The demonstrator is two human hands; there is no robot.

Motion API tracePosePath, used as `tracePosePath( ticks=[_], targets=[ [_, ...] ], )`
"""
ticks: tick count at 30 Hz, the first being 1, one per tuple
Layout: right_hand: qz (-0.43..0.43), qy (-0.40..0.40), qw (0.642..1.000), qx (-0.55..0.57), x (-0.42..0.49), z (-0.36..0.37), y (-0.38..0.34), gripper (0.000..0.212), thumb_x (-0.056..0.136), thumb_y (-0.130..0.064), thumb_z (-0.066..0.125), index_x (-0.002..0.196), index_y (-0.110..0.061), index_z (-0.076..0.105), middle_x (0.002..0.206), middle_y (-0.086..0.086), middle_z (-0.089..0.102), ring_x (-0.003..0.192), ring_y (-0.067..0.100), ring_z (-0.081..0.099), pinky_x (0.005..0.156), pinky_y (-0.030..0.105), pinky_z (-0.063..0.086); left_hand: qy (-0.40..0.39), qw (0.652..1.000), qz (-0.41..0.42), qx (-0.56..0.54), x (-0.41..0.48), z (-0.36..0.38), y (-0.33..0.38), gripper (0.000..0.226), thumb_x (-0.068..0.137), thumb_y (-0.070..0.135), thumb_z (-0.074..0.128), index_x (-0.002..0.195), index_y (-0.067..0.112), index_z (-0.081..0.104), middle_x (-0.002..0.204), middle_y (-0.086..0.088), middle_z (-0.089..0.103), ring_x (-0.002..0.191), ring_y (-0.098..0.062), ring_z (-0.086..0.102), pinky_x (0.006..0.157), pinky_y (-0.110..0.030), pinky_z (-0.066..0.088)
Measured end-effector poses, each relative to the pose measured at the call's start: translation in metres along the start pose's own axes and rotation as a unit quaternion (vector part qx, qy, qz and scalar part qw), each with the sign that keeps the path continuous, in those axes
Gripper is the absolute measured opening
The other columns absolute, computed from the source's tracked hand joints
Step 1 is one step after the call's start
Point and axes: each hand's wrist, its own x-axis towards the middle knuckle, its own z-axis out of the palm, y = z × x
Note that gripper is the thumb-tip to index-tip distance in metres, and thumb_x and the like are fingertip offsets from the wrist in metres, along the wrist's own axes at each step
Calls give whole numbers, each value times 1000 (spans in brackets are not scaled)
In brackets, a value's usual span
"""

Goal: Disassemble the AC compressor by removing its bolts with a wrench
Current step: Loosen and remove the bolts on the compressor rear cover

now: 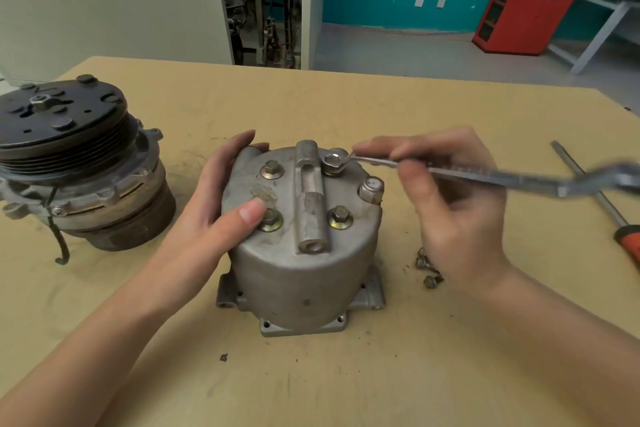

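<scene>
- The compressor housing stands on its flange in the middle of the counter with its bolt heads facing up, so every fastener can be reached from above.
- The left hand clasps the compressor housing's left shoulder, fingers round the far edge and thumb pressed on the top face just beside the near-left bolt. I read that as a brace, so the casting will not twist when the wrench pulls.
- The right hand pinches the wrench partway along its shank, to the right of the housing, with the index finger stretched toward the head. Such a light, close hold suggests seating or quick spinning rather than a hard pull (only my guess).
- The wrench's ring end sits over the far-right bolt on the housing's top. Its other end, further right of the housing, is blurred.
- Also seated in the top face are a far-left bolt, a near-right bolt and a fatter plug at the right edge.
- Loose bolts lie on the counter just right of the housing's base, probably parked there to keep them handy.
- The pulley half stands well left of the housing, clear of the wrench's swing. An orange-handled screwdriver lies far to the right.
- With several bolts in place, I would call the job partway done.
</scene>
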Motion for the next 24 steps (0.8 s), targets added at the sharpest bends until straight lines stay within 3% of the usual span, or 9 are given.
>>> tracePosePath(
  ticks=[3, 6, 10, 15, 17, 21, 24],
  targets=[
    [229, 25, 953, 196, 18, -5, 10, 5, 93, -9, 46, 93, -15, 45, 95, 6, 73, 100, 20, 65, 79, 25, 42, 5, 1000, 1, 1, 1, 0, -1, 106, 54, 83, 69, 144, 39, 34, 141, 23, 49, 131, -6, 49, 104, -36, 41],
    [356, 35, 878, 319, 35, -9, 21, 13, 84, -13, 52, 94, -17, 45, 88, 7, 73, 78, 13, 62, 68, 24, 42, 4, 1000, 5, -4, 1, 0, -3, 104, 55, 81, 69, 144, 38, 35, 142, 22, 49, 132, -8, 49, 105, -39, 40],
    [377, 65, 838, 388, 43, -7, 26, 26, 78, -5, 54, 101, -12, 46, 80, 10, 71, 57, 10, 56, 57, 19, 46, -3, 1000, 8, -7, 2, -4, -5, 99, 60, 78, 70, 144, 39, 37, 144, 19, 48, 133, -10, 48, 104, -41, 39],
    [385, 59, 825, 408, 43, -9, 27, 17, 83, -10, 50, 100, -8, 52, 90, 14, 72, 58, 11, 60, 59, 19, 51, -19, 1000, 12, -11, 4, -5, -6, 96, 62, 75, 71, 145, 39, 37, 146, 18, 47, 134, -11, 48, 107, -37, 46],
    [389, 58, 825, 406, 44, -8, 28, 17, 86, -11, 48, 100, -6, 55, 87, 13, 71, 58, 10, 59, 59, 19, 51, -27, 1000, 7, -12, 4, -5, -7, 97, 62, 76, 70, 145, 42, 36, 147, 19, 45, 136, -9, 45, 111, -36, 41],
    [400, 54, 827, 391, 44, -5, 27, 19, 95, -11, 41, 103, -5, 57, 77, 8, 70, 54, 8, 57, 56, 17, 50, -17, 1000, -15, -9, 3, -1, -9, 91, 56, 84, 67, 139, 54, 40, 151, 23, 40, 143, -7, 34, 116, -52, 26],
    [407, 48, 825, 389, 44, -5, 28, 21, 98, -12, 39, 103, -5, 58, 74, 7, 69, 53, 7, 56, 54, 17, 49, -24, 999, -20, -15, 4, -2, -11, 91, 58, 83, 67, 140, 54, 39, 151, 23, 39, 144, -9, 33, 117, -53, 24]
  ],
)
